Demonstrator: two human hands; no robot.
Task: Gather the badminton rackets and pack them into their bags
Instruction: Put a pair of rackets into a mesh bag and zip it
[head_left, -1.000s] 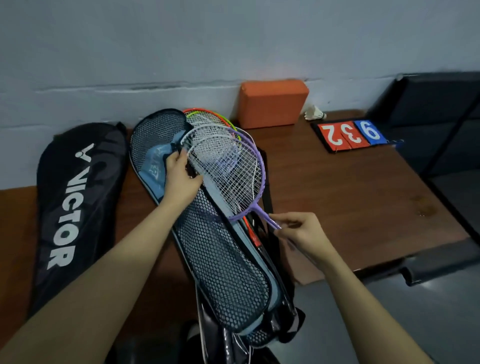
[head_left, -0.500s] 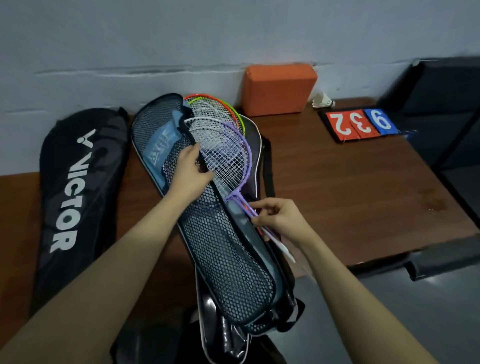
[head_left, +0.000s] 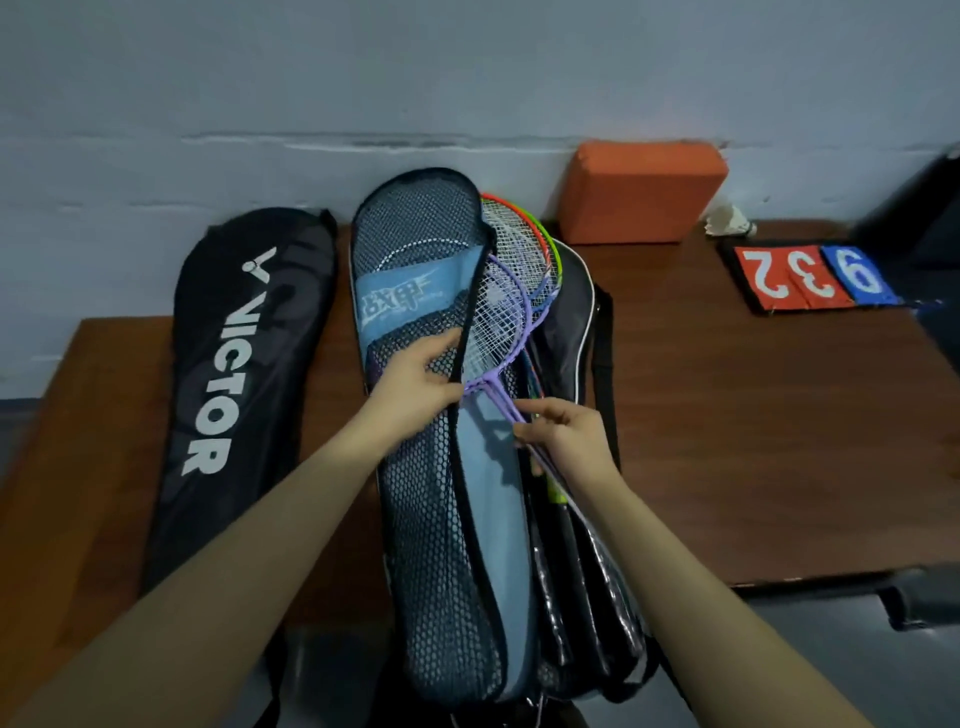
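Purple racket (head_left: 501, 332) lies in open mesh bag (head_left: 447, 519) with other rackets (head_left: 524, 244).

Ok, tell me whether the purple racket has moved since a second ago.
Yes. The purple racket has slid further into the open mesh bag: its head, earlier lying over the flap, now sits mostly under the flap edge, guided by the right hand.
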